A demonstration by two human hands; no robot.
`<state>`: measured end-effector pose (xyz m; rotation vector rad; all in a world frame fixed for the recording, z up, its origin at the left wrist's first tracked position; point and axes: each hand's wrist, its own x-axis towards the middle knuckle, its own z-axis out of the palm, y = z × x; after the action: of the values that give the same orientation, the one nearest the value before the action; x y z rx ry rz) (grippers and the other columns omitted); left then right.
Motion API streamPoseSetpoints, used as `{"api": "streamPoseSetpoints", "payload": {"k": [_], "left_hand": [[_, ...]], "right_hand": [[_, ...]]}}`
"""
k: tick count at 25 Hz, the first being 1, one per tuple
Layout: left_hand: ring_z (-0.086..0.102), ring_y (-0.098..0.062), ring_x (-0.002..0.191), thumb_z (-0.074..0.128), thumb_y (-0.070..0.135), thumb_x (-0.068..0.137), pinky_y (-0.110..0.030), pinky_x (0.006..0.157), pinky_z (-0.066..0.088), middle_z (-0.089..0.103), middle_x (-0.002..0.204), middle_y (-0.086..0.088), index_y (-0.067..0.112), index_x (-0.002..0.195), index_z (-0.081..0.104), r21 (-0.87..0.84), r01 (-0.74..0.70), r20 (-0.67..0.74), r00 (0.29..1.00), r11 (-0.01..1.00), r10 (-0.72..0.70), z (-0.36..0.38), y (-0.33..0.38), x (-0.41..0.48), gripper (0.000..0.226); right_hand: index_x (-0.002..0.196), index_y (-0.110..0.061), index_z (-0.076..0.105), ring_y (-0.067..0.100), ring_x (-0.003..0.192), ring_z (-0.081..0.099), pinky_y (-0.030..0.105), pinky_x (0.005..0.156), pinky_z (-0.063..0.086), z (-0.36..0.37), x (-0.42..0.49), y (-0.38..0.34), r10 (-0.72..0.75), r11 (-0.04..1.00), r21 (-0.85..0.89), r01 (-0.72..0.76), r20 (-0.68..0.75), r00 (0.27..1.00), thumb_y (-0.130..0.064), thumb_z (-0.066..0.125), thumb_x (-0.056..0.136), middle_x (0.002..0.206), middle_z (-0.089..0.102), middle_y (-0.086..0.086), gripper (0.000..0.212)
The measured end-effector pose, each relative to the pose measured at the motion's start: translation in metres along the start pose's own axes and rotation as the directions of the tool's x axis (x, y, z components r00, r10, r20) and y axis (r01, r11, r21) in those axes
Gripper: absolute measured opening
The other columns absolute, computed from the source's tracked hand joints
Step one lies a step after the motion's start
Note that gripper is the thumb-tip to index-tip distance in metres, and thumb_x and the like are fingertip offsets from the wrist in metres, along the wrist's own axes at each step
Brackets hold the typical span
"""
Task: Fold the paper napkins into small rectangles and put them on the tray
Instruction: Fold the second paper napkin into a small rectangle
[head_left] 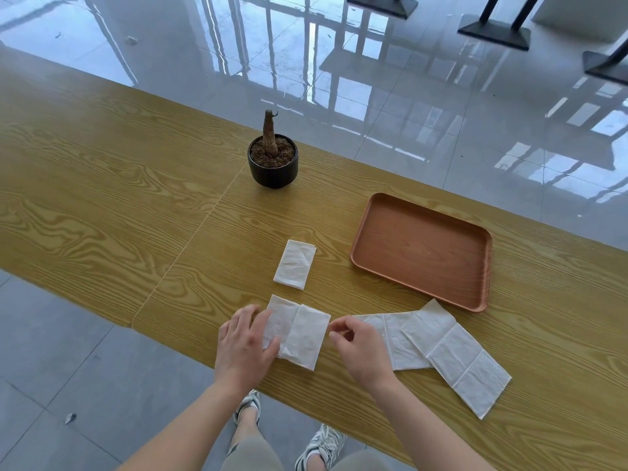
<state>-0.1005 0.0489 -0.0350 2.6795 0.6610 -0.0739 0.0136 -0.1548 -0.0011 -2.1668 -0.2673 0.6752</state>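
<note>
A half-folded white napkin (302,334) lies near the table's front edge. My left hand (243,345) presses flat on its left part. My right hand (356,348) pinches the napkin's right edge with thumb and fingers. A small folded napkin rectangle (295,264) rests on the table just beyond. Two unfolded napkins (452,351) overlap to the right of my right hand. The brown tray (421,249) sits at the right with nothing in it.
A black pot with a bare stem (273,161) stands beyond the napkins at the middle of the wooden table (102,198). The table's front edge runs diagonally below my hands. Black table bases (494,32) stand on the shiny floor far behind.
</note>
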Motion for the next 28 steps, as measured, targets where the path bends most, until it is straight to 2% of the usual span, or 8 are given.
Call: {"api": "streamPoseSetpoints", "payload": {"k": [4,8,12,17,20,23,25,28], "left_hand": [[0.050,-0.027,0.129,0.055,0.039,0.089,-0.049,0.103,0.043,0.057,0.132,-0.007,0.015,0.128,0.060,-0.101,-0.024,-0.064,0.998,0.995,0.018,-0.001,0.002,-0.006,0.046],[0.055,-0.031,0.120,0.075,0.033,0.083,-0.049,0.093,0.048,0.060,0.122,-0.009,0.019,0.116,0.064,-0.003,-0.127,-0.095,0.987,0.992,0.126,0.007,0.007,-0.022,0.038],[0.055,-0.028,0.115,0.080,0.037,0.076,-0.044,0.092,0.046,0.061,0.120,-0.006,0.024,0.109,0.065,0.088,-0.223,-0.049,0.973,0.971,0.227,0.014,0.010,-0.033,0.038],[0.057,-0.029,0.113,0.081,0.027,0.070,-0.043,0.089,0.047,0.063,0.117,-0.006,0.023,0.099,0.067,0.136,-0.230,-0.021,0.972,0.964,0.235,0.011,0.010,-0.031,0.032],[0.059,-0.027,0.112,0.072,0.023,0.077,-0.041,0.091,0.048,0.064,0.117,-0.004,0.021,0.103,0.067,0.162,-0.265,-0.047,0.960,0.950,0.276,0.012,0.009,-0.029,0.027],[0.060,-0.026,0.116,0.053,0.019,0.088,-0.040,0.095,0.049,0.065,0.119,-0.003,0.017,0.109,0.067,0.199,-0.349,-0.070,0.927,0.916,0.369,0.015,0.009,-0.027,0.026],[0.059,-0.026,0.120,0.055,0.017,0.091,-0.042,0.097,0.049,0.066,0.124,-0.003,0.016,0.113,0.067,0.238,-0.382,-0.051,0.913,0.893,0.404,0.017,0.007,-0.028,0.025],[0.057,-0.028,0.126,0.061,0.018,0.089,-0.050,0.099,0.048,0.063,0.133,-0.004,0.017,0.121,0.065,0.279,-0.351,-0.003,0.931,0.894,0.366,0.019,0.004,-0.035,0.032]], "right_hand": [[0.113,-0.022,0.068,0.009,0.096,0.059,0.026,0.080,0.050,0.004,0.018,-0.004,-0.220,0.914,-0.353,0.201,-0.014,0.975,-0.020,0.067,0.093,0.110,0.062,-0.010,0.020],[0.113,-0.021,0.063,0.018,0.101,0.057,0.034,0.078,0.052,0.017,0.032,-0.011,-0.224,0.829,-0.514,0.219,0.053,0.973,-0.030,0.061,0.096,0.110,0.059,-0.005,0.019],[0.098,-0.019,0.056,0.023,0.087,0.060,0.039,0.073,0.052,0.020,0.032,-0.012,-0.146,0.828,-0.539,0.153,0.057,0.988,-0.030,0.061,0.094,0.092,0.063,-0.002,0.012],[0.097,-0.021,0.052,0.020,0.074,0.061,0.037,0.066,0.053,0.019,0.004,0.006,-0.057,0.870,-0.486,0.082,0.065,0.996,-0.028,0.064,0.090,0.080,0.066,-0.002,0.015],[0.096,-0.024,0.050,0.017,0.072,0.059,0.037,0.065,0.053,0.021,-0.011,0.015,-0.102,0.877,-0.467,0.114,0.051,0.993,-0.026,0.065,0.091,0.081,0.062,-0.007,0.016],[0.108,-0.025,0.053,0.020,0.081,0.060,0.039,0.069,0.054,0.017,-0.013,0.016,-0.189,0.854,-0.488,0.180,0.032,0.982,-0.022,0.064,0.091,0.096,0.057,-0.005,0.020],[0.117,-0.024,0.057,0.021,0.085,0.060,0.038,0.070,0.054,0.014,-0.010,0.017,-0.221,0.817,-0.531,0.225,0.072,0.973,-0.023,0.060,0.095,0.102,0.056,-0.004,0.023],[0.106,-0.023,0.063,0.019,0.078,0.056,0.032,0.061,0.049,0.012,-0.007,0.018,-0.244,0.737,-0.625,0.257,0.108,0.964,-0.027,0.052,0.099,0.091,0.051,-0.005,0.014]]}}
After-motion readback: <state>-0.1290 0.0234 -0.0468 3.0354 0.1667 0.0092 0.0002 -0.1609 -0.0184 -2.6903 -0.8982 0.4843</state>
